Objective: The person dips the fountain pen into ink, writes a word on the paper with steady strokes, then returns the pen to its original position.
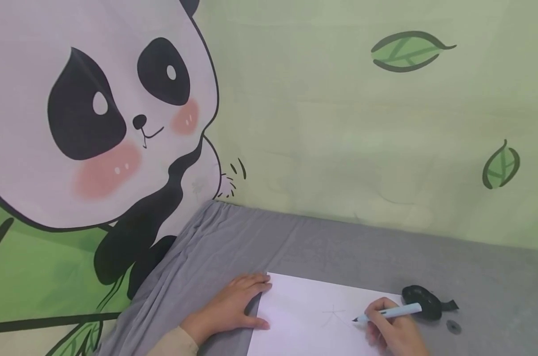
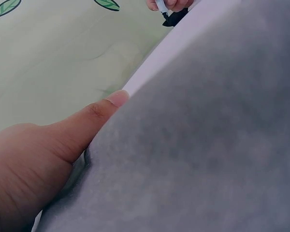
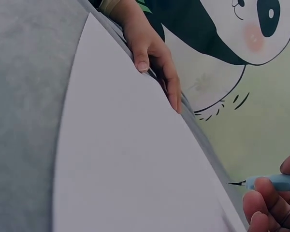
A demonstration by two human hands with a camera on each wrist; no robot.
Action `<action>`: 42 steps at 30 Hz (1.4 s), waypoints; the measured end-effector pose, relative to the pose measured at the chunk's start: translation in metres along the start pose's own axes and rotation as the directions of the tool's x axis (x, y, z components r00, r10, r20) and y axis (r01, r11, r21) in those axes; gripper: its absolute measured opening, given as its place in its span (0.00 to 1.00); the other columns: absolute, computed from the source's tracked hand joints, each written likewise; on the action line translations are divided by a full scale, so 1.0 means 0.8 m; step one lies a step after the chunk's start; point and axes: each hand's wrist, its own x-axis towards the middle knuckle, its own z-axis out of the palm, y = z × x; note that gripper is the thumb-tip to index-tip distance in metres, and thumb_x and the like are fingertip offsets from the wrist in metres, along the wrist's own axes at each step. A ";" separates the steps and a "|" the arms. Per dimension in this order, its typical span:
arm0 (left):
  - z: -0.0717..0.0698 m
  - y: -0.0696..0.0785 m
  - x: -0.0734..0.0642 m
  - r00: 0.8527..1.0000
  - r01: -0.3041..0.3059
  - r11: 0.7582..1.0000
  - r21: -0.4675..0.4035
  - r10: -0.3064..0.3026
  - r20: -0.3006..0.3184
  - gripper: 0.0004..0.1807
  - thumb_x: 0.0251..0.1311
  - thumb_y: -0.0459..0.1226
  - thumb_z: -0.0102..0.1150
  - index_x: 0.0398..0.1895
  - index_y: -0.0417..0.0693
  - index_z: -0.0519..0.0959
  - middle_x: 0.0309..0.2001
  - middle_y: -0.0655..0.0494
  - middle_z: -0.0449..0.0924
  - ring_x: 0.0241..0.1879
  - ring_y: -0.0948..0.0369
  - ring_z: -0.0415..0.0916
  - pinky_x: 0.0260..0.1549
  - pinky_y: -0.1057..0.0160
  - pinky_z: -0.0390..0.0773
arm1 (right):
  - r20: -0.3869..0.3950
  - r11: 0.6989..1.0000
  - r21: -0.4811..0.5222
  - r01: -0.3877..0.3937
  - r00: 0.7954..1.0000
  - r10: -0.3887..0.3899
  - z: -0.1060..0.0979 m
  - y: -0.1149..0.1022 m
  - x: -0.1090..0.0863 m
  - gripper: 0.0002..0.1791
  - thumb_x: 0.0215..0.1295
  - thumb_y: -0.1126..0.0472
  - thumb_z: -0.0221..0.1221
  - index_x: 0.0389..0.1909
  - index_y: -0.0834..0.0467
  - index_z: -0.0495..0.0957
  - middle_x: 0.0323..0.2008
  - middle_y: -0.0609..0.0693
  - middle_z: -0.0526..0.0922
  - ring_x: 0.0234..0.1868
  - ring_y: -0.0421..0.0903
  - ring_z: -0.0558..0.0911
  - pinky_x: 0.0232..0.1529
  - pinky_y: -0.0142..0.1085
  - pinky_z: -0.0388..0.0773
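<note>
A white sheet of paper (image 1: pixel 309 331) lies on the grey cloth, with thin grey crossing strokes (image 1: pixel 334 315) drawn near its middle. My right hand (image 1: pixel 391 329) pinches a light blue pen (image 1: pixel 402 310), its dark pointed tip close to the strokes' right end; whether it touches the paper I cannot tell. Across the sheet, my left hand (image 1: pixel 233 306) rests along the left edge, thumb and fingers extended onto the border. In the left wrist view the thumb (image 2: pixel 99 108) reaches the paper's edge. The right wrist view shows the pen (image 3: pixel 278 182) between thumb and fingers.
A shiny black oval object (image 1: pixel 422 301) with a short tab sits at the sheet's upper right corner. Beside it lies a small dark round piece (image 1: pixel 453 327). Grey cloth (image 1: pixel 304 242) covers the surface up to a wall (image 1: pixel 317 148) printed with a panda and leaves.
</note>
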 end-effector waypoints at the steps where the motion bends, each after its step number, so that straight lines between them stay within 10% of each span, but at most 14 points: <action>1: 0.001 0.000 0.000 1.000 0.001 1.000 -0.004 -0.001 0.002 0.43 0.49 0.63 0.63 0.64 0.48 0.71 0.68 0.55 0.68 0.69 0.54 0.63 0.68 0.47 0.62 | 0.005 1.000 -0.012 0.008 1.000 -0.008 -0.001 -0.001 0.001 0.08 0.67 0.61 0.52 0.39 0.63 0.72 0.19 0.49 0.78 0.19 0.44 0.74 0.19 0.33 0.72; 22: 0.001 -0.005 -0.003 1.000 -0.007 1.000 0.011 0.007 -0.002 0.43 0.49 0.63 0.63 0.64 0.47 0.71 0.68 0.54 0.68 0.69 0.53 0.63 0.67 0.47 0.63 | -0.033 0.975 -0.050 0.216 0.975 -0.218 -0.060 -0.001 0.012 0.14 0.65 0.58 0.60 0.41 0.65 0.73 0.23 0.49 0.79 0.19 0.39 0.77 0.19 0.33 0.77; 28: 0.002 -0.004 -0.003 1.000 -0.002 1.000 0.003 0.002 0.007 0.43 0.49 0.63 0.63 0.64 0.48 0.71 0.68 0.54 0.68 0.69 0.53 0.63 0.67 0.47 0.63 | -0.095 0.940 -0.054 0.336 0.936 -0.340 -0.078 0.010 0.016 0.11 0.65 0.61 0.60 0.40 0.66 0.75 0.19 0.46 0.79 0.16 0.39 0.76 0.17 0.34 0.77; 42: 0.001 -0.003 -0.003 1.000 -0.004 1.000 0.002 0.004 -0.008 0.43 0.49 0.63 0.63 0.64 0.48 0.71 0.68 0.54 0.68 0.69 0.54 0.64 0.67 0.47 0.63 | -0.084 0.935 0.257 0.244 0.970 -0.230 -0.120 0.026 0.024 0.27 0.78 0.53 0.32 0.31 0.38 0.80 0.23 0.42 0.83 0.22 0.40 0.81 0.18 0.38 0.77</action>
